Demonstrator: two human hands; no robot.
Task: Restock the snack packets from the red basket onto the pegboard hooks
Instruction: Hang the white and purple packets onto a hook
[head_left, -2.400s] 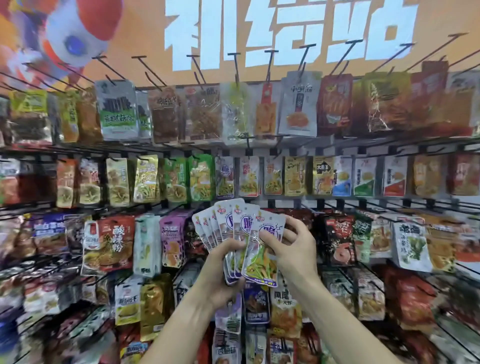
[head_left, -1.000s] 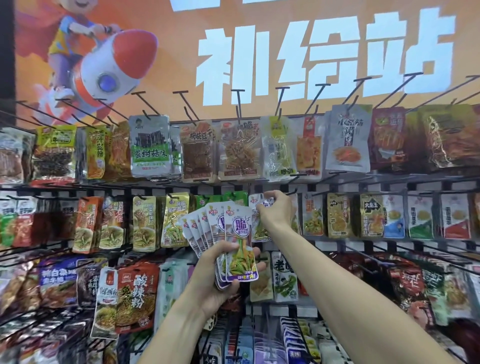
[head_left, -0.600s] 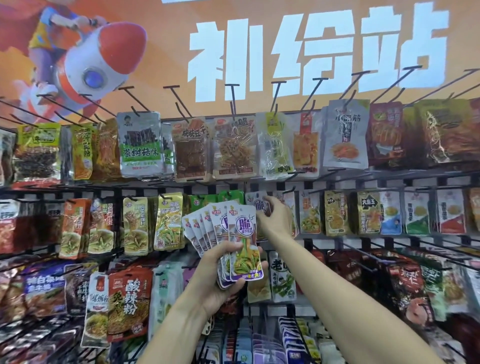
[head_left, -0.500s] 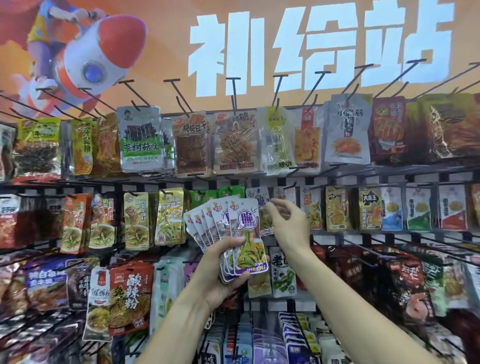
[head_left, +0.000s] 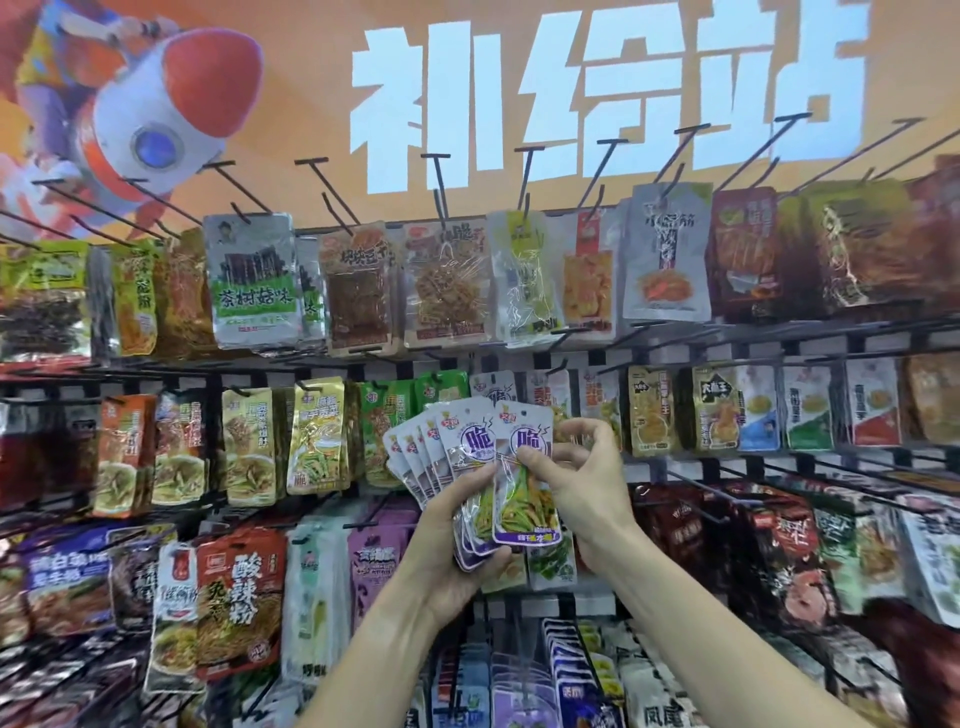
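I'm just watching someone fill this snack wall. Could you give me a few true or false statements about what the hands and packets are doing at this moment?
1. The left hand holds a fanned stack of purple-and-white packets. True.
2. The right hand hangs empty at the person's side. False: it is raised and pinches the front packet of the fan.
3. The front packet already hangs on a hook. False: it is between the two hands, in front of the wall.
4. A matching purple-and-white packet hangs on the wall just above the fan. True.
5. The red basket sits between the arms. False: no basket is in view.
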